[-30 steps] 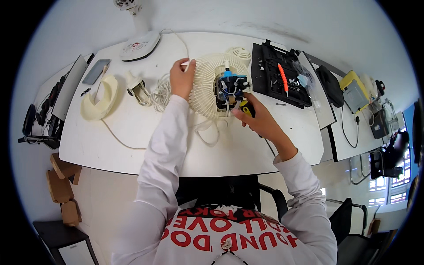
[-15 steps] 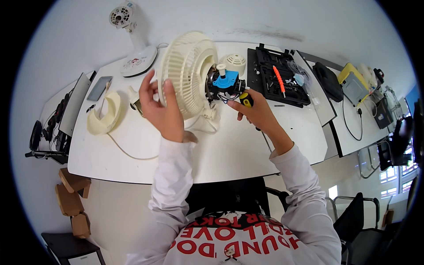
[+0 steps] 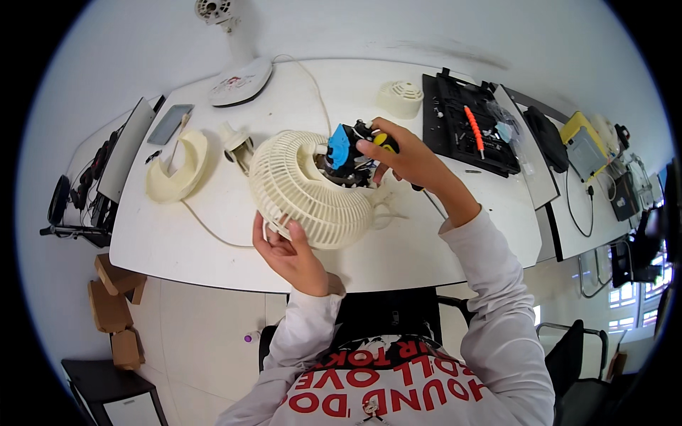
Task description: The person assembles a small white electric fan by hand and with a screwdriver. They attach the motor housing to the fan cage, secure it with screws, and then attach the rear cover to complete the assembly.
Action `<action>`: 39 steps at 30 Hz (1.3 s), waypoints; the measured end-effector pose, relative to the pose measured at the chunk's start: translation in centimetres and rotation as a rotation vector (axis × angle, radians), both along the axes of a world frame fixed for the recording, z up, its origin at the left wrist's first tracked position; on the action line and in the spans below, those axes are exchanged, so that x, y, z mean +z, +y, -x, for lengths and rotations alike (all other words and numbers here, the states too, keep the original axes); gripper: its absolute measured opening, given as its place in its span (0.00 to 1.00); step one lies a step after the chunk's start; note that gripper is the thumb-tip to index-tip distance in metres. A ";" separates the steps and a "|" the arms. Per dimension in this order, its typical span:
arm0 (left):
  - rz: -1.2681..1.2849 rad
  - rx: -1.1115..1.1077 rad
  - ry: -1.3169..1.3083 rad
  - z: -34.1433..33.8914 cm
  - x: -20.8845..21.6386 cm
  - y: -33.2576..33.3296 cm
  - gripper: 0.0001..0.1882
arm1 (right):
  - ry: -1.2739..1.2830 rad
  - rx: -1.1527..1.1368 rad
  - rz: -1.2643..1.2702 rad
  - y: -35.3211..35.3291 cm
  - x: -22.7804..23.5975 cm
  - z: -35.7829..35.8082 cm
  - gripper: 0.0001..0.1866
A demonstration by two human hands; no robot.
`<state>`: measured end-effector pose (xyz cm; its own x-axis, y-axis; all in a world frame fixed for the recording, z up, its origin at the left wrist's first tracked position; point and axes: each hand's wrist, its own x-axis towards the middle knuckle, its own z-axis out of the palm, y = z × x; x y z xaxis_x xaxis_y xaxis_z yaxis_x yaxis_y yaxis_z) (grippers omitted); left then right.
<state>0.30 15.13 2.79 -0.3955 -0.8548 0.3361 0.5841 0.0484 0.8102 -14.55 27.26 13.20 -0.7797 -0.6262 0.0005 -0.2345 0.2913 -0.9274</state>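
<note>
A cream fan cage (image 3: 305,206) lies tilted on the white table, its rear turned up toward the far right. At its centre sits a dark motor assembly (image 3: 352,167) with a blue plastic gearbox (image 3: 339,146) on it. My left hand (image 3: 295,259) grips the near-left rim of the cage, fingers and thumb around the ribs. My right hand (image 3: 412,160) holds a yellow-and-black screwdriver (image 3: 386,142) in the palm, its shaft pointing to the near right. That hand's thumb and index finger are against the motor's upper right end.
A black tool case (image 3: 469,128) with an orange-handled tool (image 3: 474,133) lies at back right, beside a round cream vented cover (image 3: 401,99). To the left are a cream curved shell (image 3: 177,174), a small cream fan part (image 3: 238,149) and a phone (image 3: 170,124). A fan stand (image 3: 241,84) stands behind.
The cage has tipped down from upright onto the table, toward me. My left hand moved nearer and lower along its rim; my right hand stayed at the motor with the screwdriver.
</note>
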 end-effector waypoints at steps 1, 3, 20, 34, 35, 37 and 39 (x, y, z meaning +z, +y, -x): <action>0.005 -0.001 -0.018 -0.4 -0.5 0.3 0.29 | -0.022 0.006 -0.011 -0.2 -0.4 0.1 0.23; 0.001 -0.017 -0.004 -1.0 -1.1 1.1 0.32 | 0.029 0.007 -0.024 -0.8 -0.9 0.3 0.22; 0.051 -0.882 -0.191 -3.1 -3.3 5.8 0.23 | 0.196 0.269 -0.249 -0.6 0.8 6.2 0.29; -0.301 -1.127 -0.325 1.1 -1.7 5.4 0.26 | 0.582 0.070 -0.127 0.3 -0.1 5.4 0.20; -0.326 -1.144 -0.336 1.5 -1.3 5.6 0.26 | 0.636 0.043 -0.089 1.1 -0.3 5.7 0.19; -0.398 -1.232 -0.346 2.0 -1.9 5.4 0.26 | 0.646 -0.036 -0.051 2.7 0.0 5.4 0.17; -0.439 -1.293 -0.357 2.4 -2.4 5.1 0.25 | 0.554 -0.146 -0.052 4.6 1.0 4.3 0.16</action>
